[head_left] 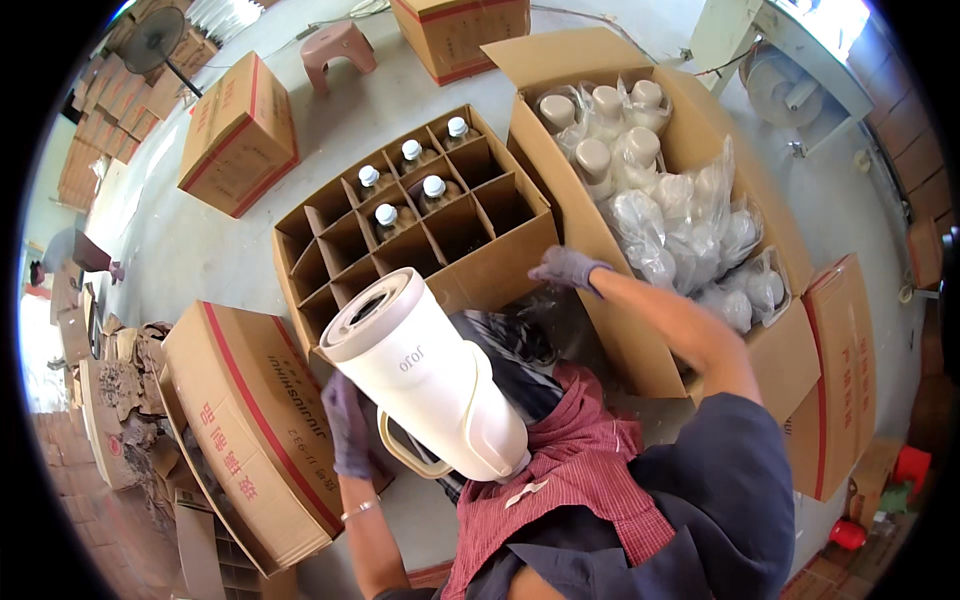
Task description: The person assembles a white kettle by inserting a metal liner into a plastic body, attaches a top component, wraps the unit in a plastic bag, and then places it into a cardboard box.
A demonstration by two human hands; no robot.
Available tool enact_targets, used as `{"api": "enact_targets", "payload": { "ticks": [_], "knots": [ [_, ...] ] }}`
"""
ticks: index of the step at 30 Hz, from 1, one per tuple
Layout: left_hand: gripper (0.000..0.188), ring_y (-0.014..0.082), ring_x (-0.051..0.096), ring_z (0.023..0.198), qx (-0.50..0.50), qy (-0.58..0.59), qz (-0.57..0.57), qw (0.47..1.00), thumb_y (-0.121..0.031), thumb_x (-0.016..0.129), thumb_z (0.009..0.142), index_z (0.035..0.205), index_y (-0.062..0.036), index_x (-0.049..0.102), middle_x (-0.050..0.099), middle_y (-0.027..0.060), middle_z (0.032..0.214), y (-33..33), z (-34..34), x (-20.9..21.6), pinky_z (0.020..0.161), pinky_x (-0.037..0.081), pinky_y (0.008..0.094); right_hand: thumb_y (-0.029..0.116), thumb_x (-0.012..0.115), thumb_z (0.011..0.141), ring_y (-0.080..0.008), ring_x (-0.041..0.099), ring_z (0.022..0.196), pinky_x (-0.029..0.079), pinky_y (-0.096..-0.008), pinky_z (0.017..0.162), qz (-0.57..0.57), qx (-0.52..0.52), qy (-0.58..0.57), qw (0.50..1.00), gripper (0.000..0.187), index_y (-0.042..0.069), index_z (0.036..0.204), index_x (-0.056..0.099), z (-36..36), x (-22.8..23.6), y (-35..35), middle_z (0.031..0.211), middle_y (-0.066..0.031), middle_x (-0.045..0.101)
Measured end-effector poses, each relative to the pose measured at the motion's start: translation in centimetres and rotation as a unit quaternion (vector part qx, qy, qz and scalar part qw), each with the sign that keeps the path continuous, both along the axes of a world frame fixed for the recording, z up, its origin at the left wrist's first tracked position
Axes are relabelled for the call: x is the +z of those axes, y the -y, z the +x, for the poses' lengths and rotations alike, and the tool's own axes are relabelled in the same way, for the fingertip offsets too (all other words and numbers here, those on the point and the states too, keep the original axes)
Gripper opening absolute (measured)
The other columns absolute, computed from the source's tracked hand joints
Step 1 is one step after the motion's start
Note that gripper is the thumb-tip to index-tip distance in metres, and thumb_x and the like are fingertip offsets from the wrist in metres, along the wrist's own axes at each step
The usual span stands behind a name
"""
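Note:
A large white insulated jug [430, 375] with a looped handle fills the middle of the view, tilted, its round end with a dark recess facing up. My left hand [348, 425], in a grey-purple glove, is by the jug's lower left side, fingers extended and partly hidden. My right hand [567, 270], gloved alike, is between the divided carton [500, 255] and the large open carton [580, 245]. Its fingers look loosely apart, with nothing visible in them. Several bottles with pale caps [387, 214] stand in the divided carton's compartments.
Plastic-wrapped bottles [660, 210] fill much of the large carton. A tipped carton [250, 420] leans at left, with a closed carton [245, 135] beyond it. A pink stool [337, 52] and a fan [155, 40] stand farther back. Another person's hand [116, 272] shows at far left.

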State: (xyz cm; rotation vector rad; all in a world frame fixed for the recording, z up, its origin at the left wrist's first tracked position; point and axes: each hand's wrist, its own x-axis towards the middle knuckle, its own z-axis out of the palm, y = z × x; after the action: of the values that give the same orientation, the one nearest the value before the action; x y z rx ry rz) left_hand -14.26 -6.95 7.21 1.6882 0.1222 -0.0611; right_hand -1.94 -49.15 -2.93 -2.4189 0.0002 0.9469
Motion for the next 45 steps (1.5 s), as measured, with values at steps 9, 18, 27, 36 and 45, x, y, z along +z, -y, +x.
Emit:
{"api": "enact_targets", "payload": {
  "ticks": [9, 18, 27, 36, 45],
  "knots": [
    [0.049, 0.0199, 0.06, 0.112, -0.261, -0.34, -0.093, 0.899, -0.035, 0.052, 0.1, 0.138, -0.0042, 0.049, 0.062, 0.0107, 0.122, 9.6, 14.1, -5.0, 0.103, 0.044, 0.0361, 0.04, 0.054, 0.092, -0.0375, 0.045, 0.128, 0.036, -0.0443, 0.107, 0.139, -0.23, -0.083, 0.96, 0.057, 0.005, 0.135, 0.043, -6.2, -13.5, -5.4, 0.135, -0.0159, 0.053],
    [0.07, 0.0271, 0.035, 0.141, -0.437, -0.16, 0.065, 0.883, -0.041, 0.062, 0.093, 0.148, -0.0075, 0.036, 0.04, 0.0154, 0.15, 12.5, 15.3, -7.4, 0.116, 0.027, 0.036, 0.026, 0.056, 0.096, -0.0227, 0.062, 0.109, 0.048, -0.0336, 0.092, 0.476, -0.435, -0.029, 0.764, 0.027, 0.005, 0.11, 0.063, -10.1, -10.2, -4.0, 0.114, -0.0112, 0.066],
    [0.067, 0.0244, 0.048, 0.128, -0.493, -0.058, 0.086, 0.864, -0.039, 0.068, 0.09, 0.141, -0.0022, 0.045, 0.051, 0.0144, 0.138, 16.7, 15.2, -7.8, 0.108, 0.037, 0.0339, 0.023, 0.05, 0.101, -0.0181, 0.063, 0.101, 0.05, -0.0364, 0.096, 0.771, -0.422, -0.061, 0.473, 0.022, 0.007, 0.114, 0.058, -8.7, 3.8, -4.8, 0.11, -0.0056, 0.064],
    [0.015, 0.0089, 0.058, 0.071, -0.137, -0.025, -0.255, 0.957, -0.016, 0.058, 0.093, 0.095, -0.0025, 0.065, 0.064, 0.0018, 0.079, 12.6, 18.0, -2.6, 0.064, 0.049, 0.0251, 0.021, 0.066, 0.089, -0.0174, 0.06, 0.084, 0.05, -0.0339, 0.079, 0.34, -0.151, 0.202, 0.906, 0.026, 0.001, 0.106, 0.059, -2.6, 12.3, -2.3, 0.085, -0.0078, 0.063],
    [0.025, 0.0013, 0.042, 0.049, 0.017, 0.156, -0.001, 0.988, -0.016, 0.053, 0.098, 0.09, 0.002, 0.069, 0.054, -0.0049, 0.063, 7.4, 1.0, 10.0, 0.045, 0.032, 0.0179, 0.008, 0.068, 0.081, -0.0283, 0.061, 0.075, 0.05, -0.0359, 0.069, 0.344, 0.034, 0.489, 0.801, 0.015, 0.004, 0.096, 0.065, -11.3, 17.6, -5.7, 0.084, -0.0118, 0.062]
  ]
}}
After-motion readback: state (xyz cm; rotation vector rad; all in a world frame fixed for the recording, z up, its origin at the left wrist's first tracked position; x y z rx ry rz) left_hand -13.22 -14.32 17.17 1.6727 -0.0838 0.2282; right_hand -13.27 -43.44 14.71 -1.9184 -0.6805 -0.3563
